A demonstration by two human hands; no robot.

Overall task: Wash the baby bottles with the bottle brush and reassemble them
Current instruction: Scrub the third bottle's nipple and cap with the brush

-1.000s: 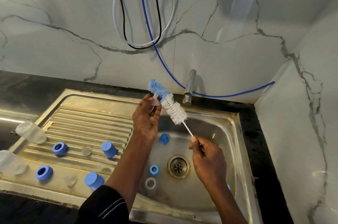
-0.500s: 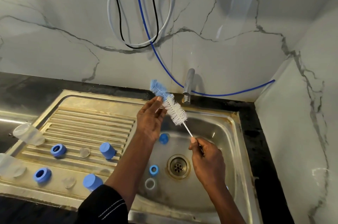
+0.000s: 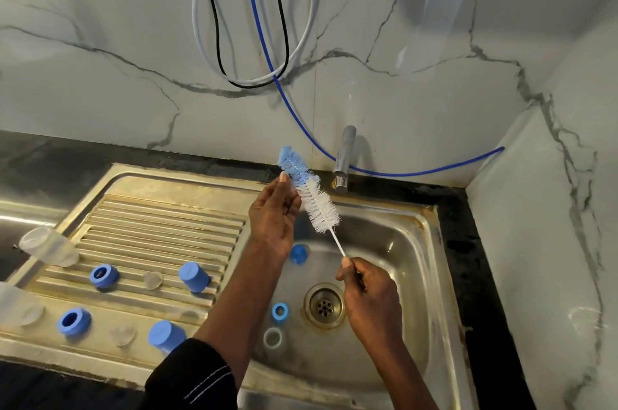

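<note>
Blue-and-white bottle brush (image 3: 309, 192) stays over the sink (image 3: 401, 242), our right hand (image 3: 371, 299) pinching its wire stem, while our left hand (image 3: 272, 222) has straightened its fingers (image 3: 284, 182) against the bristles, the clear teat gone from view, so that piece is probably scrubbed.

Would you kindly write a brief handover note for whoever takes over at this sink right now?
Left hand: fingers straight against the bottle brush bristles. Right hand: pinches the brush's wire handle.
Drainboard: two clear bottles, two blue collars, two blue caps, two clear nipples. Basin: a blue cap, a blue ring, a pale ring.
Done: everything taken apart. Left: washing unclear; nothing reassembled.
</note>
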